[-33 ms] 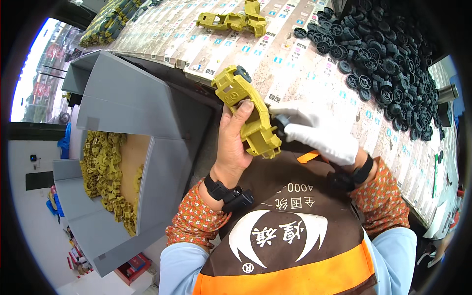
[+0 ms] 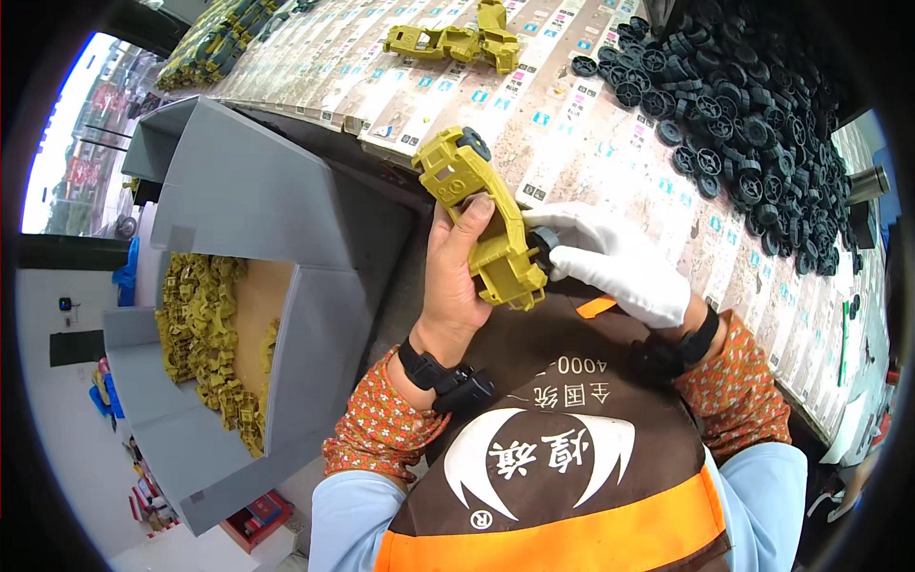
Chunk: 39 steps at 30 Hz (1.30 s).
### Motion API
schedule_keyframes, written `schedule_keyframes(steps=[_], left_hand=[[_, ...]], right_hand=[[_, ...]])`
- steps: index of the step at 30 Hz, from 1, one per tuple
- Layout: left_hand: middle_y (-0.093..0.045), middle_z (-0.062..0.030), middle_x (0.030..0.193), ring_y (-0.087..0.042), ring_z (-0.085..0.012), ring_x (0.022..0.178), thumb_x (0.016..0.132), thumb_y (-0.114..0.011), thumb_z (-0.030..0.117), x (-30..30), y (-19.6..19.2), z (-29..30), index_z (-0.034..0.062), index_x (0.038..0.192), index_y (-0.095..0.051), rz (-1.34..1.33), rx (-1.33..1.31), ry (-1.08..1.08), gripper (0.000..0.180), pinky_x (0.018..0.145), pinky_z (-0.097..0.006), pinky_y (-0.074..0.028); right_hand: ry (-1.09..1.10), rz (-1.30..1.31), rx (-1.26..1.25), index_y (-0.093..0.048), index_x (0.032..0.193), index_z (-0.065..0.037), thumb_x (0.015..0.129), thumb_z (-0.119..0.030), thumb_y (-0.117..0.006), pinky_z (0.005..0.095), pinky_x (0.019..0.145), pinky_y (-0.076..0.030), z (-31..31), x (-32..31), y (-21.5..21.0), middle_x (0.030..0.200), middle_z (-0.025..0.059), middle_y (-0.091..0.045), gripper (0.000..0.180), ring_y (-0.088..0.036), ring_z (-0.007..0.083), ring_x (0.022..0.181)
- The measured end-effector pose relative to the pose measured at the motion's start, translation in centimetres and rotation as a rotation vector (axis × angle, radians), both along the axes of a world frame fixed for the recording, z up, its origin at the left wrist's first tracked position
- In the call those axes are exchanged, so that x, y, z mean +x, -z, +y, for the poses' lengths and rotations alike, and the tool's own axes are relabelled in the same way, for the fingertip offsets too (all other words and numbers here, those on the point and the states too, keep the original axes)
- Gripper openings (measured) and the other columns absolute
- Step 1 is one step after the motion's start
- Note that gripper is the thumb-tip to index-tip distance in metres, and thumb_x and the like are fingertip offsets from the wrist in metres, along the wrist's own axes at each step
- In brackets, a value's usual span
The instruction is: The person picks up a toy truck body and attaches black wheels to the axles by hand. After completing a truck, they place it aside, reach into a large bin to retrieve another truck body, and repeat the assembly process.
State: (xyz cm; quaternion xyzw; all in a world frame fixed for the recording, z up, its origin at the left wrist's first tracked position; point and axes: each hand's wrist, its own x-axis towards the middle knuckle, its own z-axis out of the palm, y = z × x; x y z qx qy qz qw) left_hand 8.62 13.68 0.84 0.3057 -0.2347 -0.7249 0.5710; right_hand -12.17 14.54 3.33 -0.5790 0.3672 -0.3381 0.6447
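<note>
A long table (image 2: 610, 162) covered with rows of small printed paper cards runs across the top of the view, and the olive-yellow plastic toy car body (image 2: 481, 217) is held up just in front of its near edge, above the person's chest. The bare left hand (image 2: 456, 276) grips the car body from below — its fingers (image 2: 474, 212) wrapped around the shell, thumb pressed on the upper side. The white-gloved right hand (image 2: 615, 262) sits just right of the car body, its fingers pinching a small black plastic wheel (image 2: 543, 238) against the shell's lower end. Another black wheel (image 2: 474, 143) sits at the car body's upper end. Beyond the car body, far up the table, lie more olive-yellow car parts (image 2: 462, 40). To its upper right spreads a heap of loose black wheels (image 2: 753, 105). Left of the car body stands a grey cardboard bin (image 2: 257, 248) — inside it, a pile of small olive-yellow plastic pieces (image 2: 205, 343).
</note>
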Motion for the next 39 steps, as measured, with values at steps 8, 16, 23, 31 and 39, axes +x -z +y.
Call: schedule_keyframes(steps=[8,16,23,31,39], left_hand=[[-0.065,-0.0037,0.115,-0.066,-0.0141,0.101,0.103,-0.063,0.016,-0.6,-0.7,0.6,0.0081,0.131,-0.055,-0.125,-0.124,-0.117,0.030,0.088,-0.033,-0.057],[-0.061,-0.0012,0.122,-0.059,-0.0101,0.108,0.103,-0.064,0.007,-1.7,-1.9,0.3,0.0054,0.139,-0.048,-0.328,-0.383,-0.295,0.040,0.096,-0.028,-0.049],[-0.061,-0.0028,0.125,-0.059,-0.0109,0.111,0.103,-0.062,0.004,-2.6,-1.7,-0.3,0.0041,0.142,-0.045,-0.320,-0.394,-0.176,0.042,0.099,-0.027,-0.047],[-0.061,-0.0025,0.125,-0.059,-0.0115,0.110,0.102,-0.062,0.002,-3.0,-1.8,-0.9,0.0053,0.144,-0.044,-0.385,-0.536,-0.280,0.046,0.098,-0.029,-0.049],[-0.051,-0.0084,0.136,-0.049,-0.0157,0.126,0.103,-0.063,0.015,-1.2,-2.8,-3.2,0.0056,0.152,-0.029,-0.143,-0.214,0.073,0.061,0.111,-0.035,-0.039]], right_hand=[[0.168,-0.142,0.161,-0.052,0.146,0.003,0.100,-0.015,-0.067,0.0330,0.101,-0.050,1.5,1.3,-0.3,0.135,0.0123,-0.064,0.052,-0.062,0.0167,0.118],[0.277,0.165,0.014,-0.048,0.150,0.005,0.096,0.010,-0.046,0.0321,0.097,-0.054,5.2,2.5,-1.6,0.125,0.0131,-0.068,0.054,-0.065,0.0148,0.108],[0.283,0.192,-0.219,-0.055,0.146,0.002,0.085,0.019,-0.042,0.0321,0.102,-0.051,4.2,2.1,-1.9,0.132,0.0204,-0.068,0.065,-0.065,0.0210,0.122],[0.246,0.157,-0.093,-0.045,0.149,0.009,0.086,0.001,-0.060,0.0347,0.107,-0.047,3.2,3.0,-2.2,0.124,0.0255,-0.068,0.066,-0.066,0.0285,0.119],[0.272,0.193,0.009,-0.048,0.143,0.004,0.086,-0.026,-0.080,0.0377,0.096,-0.055,-2.8,3.4,-2.1,0.122,0.0165,-0.068,0.072,-0.068,0.0256,0.111]])
